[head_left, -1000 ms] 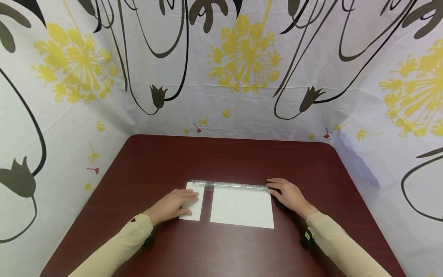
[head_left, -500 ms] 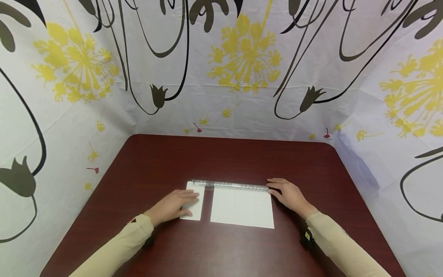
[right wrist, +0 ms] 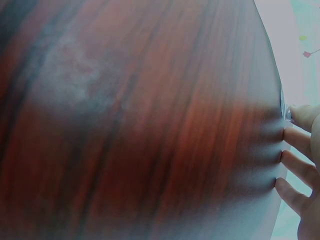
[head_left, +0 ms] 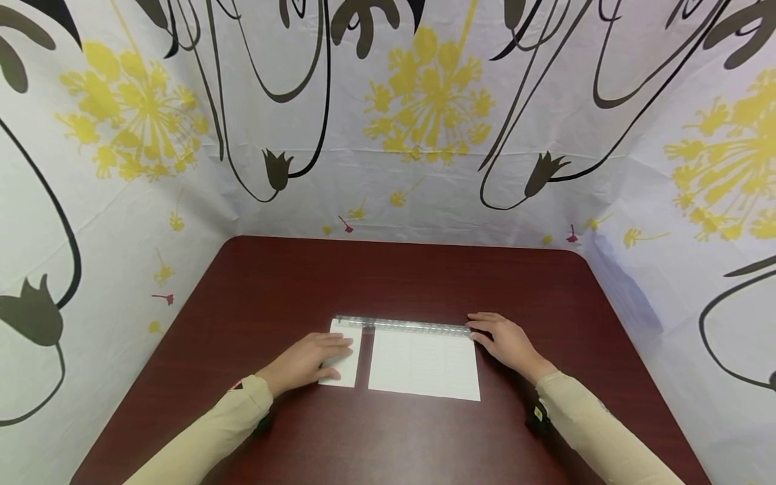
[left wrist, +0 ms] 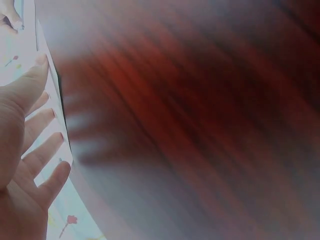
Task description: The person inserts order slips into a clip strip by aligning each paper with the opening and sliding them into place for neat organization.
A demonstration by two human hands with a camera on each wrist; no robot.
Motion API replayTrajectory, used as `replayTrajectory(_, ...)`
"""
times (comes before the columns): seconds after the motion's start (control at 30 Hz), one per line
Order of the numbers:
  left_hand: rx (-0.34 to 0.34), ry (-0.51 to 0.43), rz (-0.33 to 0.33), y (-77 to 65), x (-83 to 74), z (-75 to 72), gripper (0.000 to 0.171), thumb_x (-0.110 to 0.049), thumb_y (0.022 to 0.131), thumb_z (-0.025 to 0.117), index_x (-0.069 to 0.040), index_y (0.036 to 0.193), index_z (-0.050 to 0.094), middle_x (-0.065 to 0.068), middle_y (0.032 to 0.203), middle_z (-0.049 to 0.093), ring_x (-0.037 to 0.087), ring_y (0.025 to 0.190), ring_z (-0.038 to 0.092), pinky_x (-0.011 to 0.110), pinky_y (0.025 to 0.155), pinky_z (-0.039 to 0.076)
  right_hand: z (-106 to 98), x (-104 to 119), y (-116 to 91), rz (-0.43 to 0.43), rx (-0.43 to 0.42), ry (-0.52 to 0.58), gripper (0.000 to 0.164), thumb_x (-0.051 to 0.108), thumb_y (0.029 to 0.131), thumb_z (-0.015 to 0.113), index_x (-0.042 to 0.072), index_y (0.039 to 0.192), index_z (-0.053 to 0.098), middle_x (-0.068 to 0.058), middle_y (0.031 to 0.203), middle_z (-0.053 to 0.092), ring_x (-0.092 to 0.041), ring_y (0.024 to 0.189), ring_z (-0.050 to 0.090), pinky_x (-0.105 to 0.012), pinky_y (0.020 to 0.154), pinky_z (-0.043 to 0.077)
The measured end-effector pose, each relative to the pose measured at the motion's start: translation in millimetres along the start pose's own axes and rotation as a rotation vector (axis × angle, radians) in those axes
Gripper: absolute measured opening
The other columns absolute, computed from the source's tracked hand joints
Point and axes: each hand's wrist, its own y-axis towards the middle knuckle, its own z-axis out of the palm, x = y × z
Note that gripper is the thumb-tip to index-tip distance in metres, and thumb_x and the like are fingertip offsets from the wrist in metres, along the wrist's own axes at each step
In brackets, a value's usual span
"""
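Note:
In the head view my left hand [head_left: 312, 360] lies with extended fingers on a narrow strip of white paper [head_left: 348, 370]. To its right is a wider white sheet [head_left: 424, 367] with faint lines, a thin gap of table between the two. A clear ruler [head_left: 418, 327] runs along the far edges of both papers. My right hand [head_left: 509, 343] rests at the ruler's right end, thumb and index fingertips right at it. In the right wrist view, the right thumb [right wrist: 302, 117] touches the ruler's end and the other fingertips are on the tabletop, spread apart.
The dark red wooden table [head_left: 388, 438] has rounded far corners. White cloth [head_left: 424, 209] with yellow and grey flower prints hangs around its back and sides. A dark band with a small yellow mark [head_left: 538, 412] sits at the right wrist.
My left hand has slid slightly to the right with the narrow paper strip, and the gap to the wider sheet is smaller. The right hand, ruler and wider sheet have stayed put.

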Motion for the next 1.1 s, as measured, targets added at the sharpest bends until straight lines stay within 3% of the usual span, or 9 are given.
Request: replayTrajectory(1.1,0.016,0.023,0.004,14.4,-7.9,4.9,0.054,-0.043,0.089,0.069,-0.017,0.135,0.062,-0.001,0.147,0.056,0.022,0.139,0.05,0.047,0.112,0.043,-1,0,0,-0.002,0.0,-0.004,0.037,0.029,0.095,0.066,0.01,0.126,0.068,-0.008,0.14,0.061,-0.032,0.13,0.057,-0.052,0.097,0.053)
